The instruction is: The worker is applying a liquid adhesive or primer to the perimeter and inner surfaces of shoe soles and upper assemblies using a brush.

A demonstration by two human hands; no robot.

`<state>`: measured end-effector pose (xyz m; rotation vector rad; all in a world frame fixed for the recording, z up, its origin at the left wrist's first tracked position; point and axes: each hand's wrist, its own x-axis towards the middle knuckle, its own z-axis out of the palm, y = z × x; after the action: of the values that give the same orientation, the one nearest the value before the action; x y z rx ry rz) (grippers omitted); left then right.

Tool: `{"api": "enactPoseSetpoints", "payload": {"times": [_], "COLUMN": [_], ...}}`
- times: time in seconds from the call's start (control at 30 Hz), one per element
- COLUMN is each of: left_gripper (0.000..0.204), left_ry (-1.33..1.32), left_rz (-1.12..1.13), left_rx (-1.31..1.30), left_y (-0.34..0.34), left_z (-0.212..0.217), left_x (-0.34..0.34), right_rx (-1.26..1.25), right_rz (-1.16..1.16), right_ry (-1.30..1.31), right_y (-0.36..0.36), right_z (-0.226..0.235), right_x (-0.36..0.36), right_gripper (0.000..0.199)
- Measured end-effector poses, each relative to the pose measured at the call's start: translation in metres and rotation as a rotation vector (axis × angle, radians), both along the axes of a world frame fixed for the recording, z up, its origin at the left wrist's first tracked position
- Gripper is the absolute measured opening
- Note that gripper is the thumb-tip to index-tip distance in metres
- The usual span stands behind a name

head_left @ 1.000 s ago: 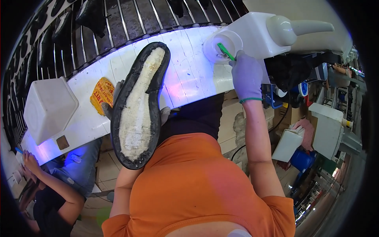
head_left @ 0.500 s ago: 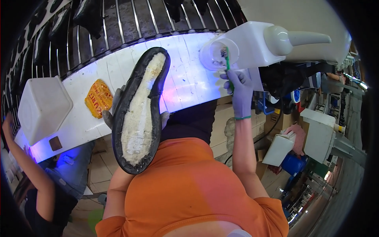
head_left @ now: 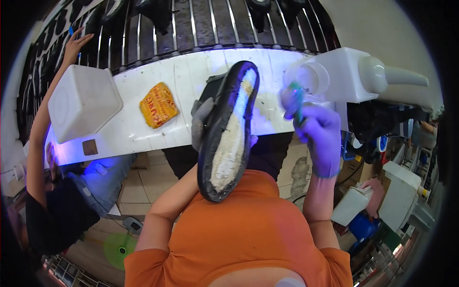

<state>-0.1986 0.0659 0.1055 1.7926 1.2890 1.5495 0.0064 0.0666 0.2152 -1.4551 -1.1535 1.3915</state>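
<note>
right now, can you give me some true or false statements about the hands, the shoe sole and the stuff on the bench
1. The left hand holds the shoe sole with its pale underside facing up. True.
2. The right hand is bare. False: it wears a purple glove and holds a green-handled brush.
3. The brush is near the round container at the right end of the white bench. True.
4. The orange packet lies on top of the white tub. False: it lies on the bench, right of the tub and apart from it.
5. Another person's arm reaches up at the left edge. True.
</note>
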Motion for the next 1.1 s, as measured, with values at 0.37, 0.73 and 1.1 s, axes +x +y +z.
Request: {"api": "enactPoseSetpoints", "payload": {"times": [0.37,0.73,1.1], "left_gripper": [0.091,0.081,0.081], "left_ry": [-0.186,-0.155,-0.096], "left_rz": [-0.119,-0.085,0.058], "left_rx": [-0.138,0.073,0.377], "left_y": [-0.009,-0.004,0.016], "left_z": [-0.041,-0.064,-0.026], "left_x": [0.000,0.004,0.015], "right_rx": [0.214,0.256,0.188], "right_rz": [0.070,0.158,-0.106], "right_ry": [-0.294,-0.306,-0.434], "right_y": [-0.027,-0.034,0.000], "right_z": [0.001,0.013,-0.032], "right_x": [-0.053,-0.049,-0.036], "right_gripper": [0.023,0.024,0.020]}}
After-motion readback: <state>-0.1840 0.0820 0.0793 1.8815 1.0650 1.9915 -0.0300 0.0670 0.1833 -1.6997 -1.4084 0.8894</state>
